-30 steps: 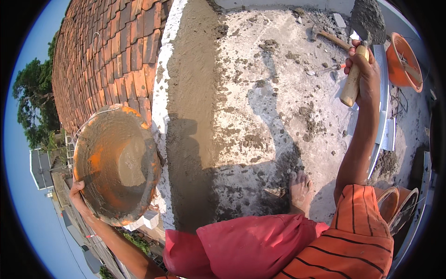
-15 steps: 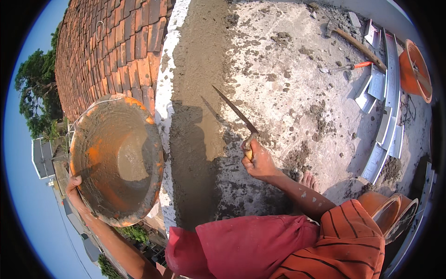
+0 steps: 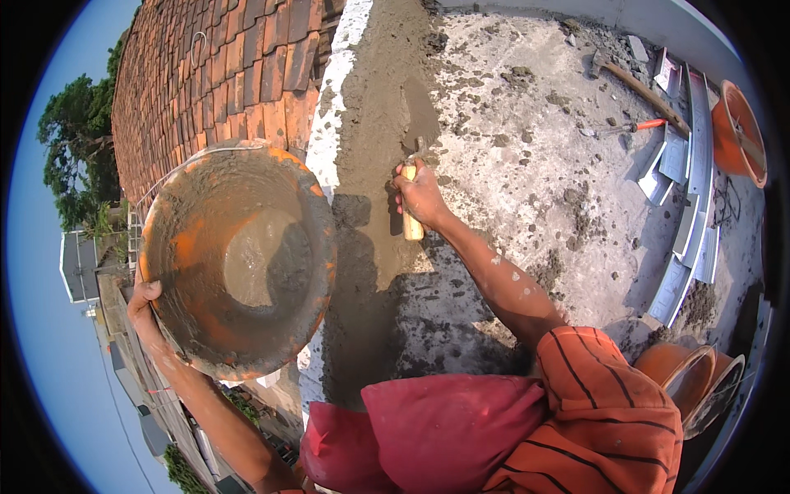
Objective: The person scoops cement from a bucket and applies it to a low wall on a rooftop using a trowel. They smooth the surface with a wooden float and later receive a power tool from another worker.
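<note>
An orange bucket [image 3: 193, 247], caked with grey mortar, is tilted so its mouth shows. My left hand [image 3: 145, 298] grips its lower left rim. Wet mortar [image 3: 255, 259] lies in its bottom. My right hand [image 3: 421, 198] is closed around the pale wooden handle of a trowel [image 3: 413, 222]. The trowel's blade [image 3: 420, 107] lies against the band of wet mortar [image 3: 374, 107] on top of the wall; its outline blends with the mortar. A white painted edge [image 3: 339, 90] runs along the band's left side.
A tiled roof [image 3: 222, 74] slopes beyond the wall at left. On the mortar-spattered floor [image 3: 510, 198] at right lie a hammer [image 3: 646, 95], an orange-handled tool [image 3: 646, 125] and several metal strips [image 3: 687, 222]. An orange bucket [image 3: 728, 140] stands far right, with more buckets [image 3: 671, 366] at lower right.
My right hand has moved up and left; the trowel, raised on edge before, now meets the mortar band. The bucket in my left hand appears farther right and slightly higher.
</note>
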